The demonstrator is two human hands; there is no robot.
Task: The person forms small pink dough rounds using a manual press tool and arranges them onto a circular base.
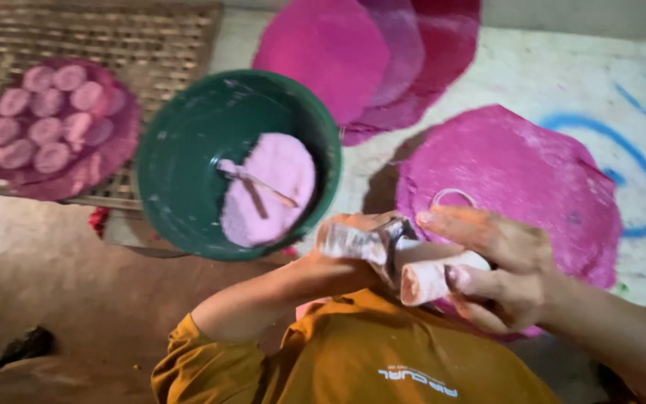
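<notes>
Seen from the head camera, both hands meet low in the middle of the frame, above an orange shirt (383, 352). The left hand (345, 251) has its fingers wrapped round a pale, dusty roll (353, 241), one end of which sticks out to the left. The right hand (499, 262) has its fingers closed on a second pale pink roll (428, 278); its cut end faces the camera and the index finger stretches over the top. The two rolls touch where the hands come together, with something dark and blurred between them that I cannot make out.

Just beyond the left hand stands a green bucket (181, 172) with pink powder (274, 183) in its bottom and a small stick-like tool (252, 179) lying on the powder. Under the right hand a large magenta sheet (517, 172) lies flat on the white worktop (562, 75), with a thin ring (454, 197) resting on it. More magenta sheets (368, 52) overlap further back. Far left, a woven tray (151, 45) carries a pile of pink discs (50, 116).
</notes>
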